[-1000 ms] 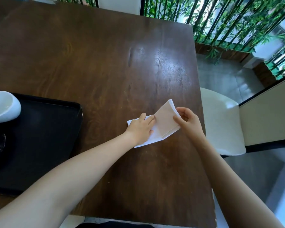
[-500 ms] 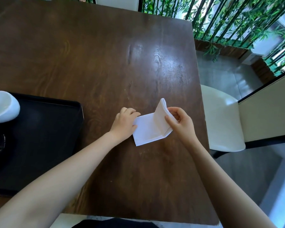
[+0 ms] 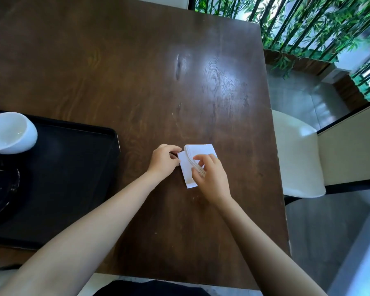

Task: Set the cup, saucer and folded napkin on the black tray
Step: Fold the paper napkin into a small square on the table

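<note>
White napkin (image 3: 189,175) lay part-folded on the dark wooden surface (image 3: 137,71), centre-right of frame. Left hand (image 3: 163,160) pinched its left edge; right hand (image 3: 210,177) pinched the folded-over flap. White cup (image 3: 10,133) and dark saucer (image 3: 0,193) sat on the black tray (image 3: 73,178), left of frame.

Right hand (image 3: 209,178) has folded the napkin's (image 3: 198,153) flap leftward, seemingly flat.

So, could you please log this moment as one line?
napkin: on table, mid-fold | both hands on napkin | cup: on tray
</note>
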`<action>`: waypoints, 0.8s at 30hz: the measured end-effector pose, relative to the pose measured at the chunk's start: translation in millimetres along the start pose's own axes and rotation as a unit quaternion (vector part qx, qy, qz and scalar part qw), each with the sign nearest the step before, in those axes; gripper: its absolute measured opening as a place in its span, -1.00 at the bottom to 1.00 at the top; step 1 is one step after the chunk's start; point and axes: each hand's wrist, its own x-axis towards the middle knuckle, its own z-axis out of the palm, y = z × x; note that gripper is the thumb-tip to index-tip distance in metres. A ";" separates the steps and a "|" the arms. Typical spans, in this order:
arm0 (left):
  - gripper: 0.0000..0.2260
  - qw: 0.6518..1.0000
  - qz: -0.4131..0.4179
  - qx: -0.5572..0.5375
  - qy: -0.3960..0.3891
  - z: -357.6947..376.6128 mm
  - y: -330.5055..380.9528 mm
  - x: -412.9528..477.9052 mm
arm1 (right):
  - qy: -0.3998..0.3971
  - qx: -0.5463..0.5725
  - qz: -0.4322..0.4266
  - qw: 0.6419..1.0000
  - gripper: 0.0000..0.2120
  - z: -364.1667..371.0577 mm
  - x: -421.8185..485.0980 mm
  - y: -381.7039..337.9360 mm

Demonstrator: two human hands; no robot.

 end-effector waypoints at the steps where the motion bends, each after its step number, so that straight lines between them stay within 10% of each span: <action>1: -0.72 1.000 0.000 -0.006 -0.001 -1.2 -0.2 -0.4 | -0.002 -0.003 0.003 1.000 -0.74 4.6 -1.1 -0.4; 20: -0.73 0.995 0.004 -0.100 -0.016 -11.5 -2.5 -1.6 | 0.052 -0.046 -0.036 0.997 -0.78 34.5 -20.3 -9.5; 24: -0.73 0.982 0.178 0.041 0.055 -9.1 3.7 -6.2 | 0.053 -0.132 -0.098 0.985 -0.68 40.3 -43.7 -4.1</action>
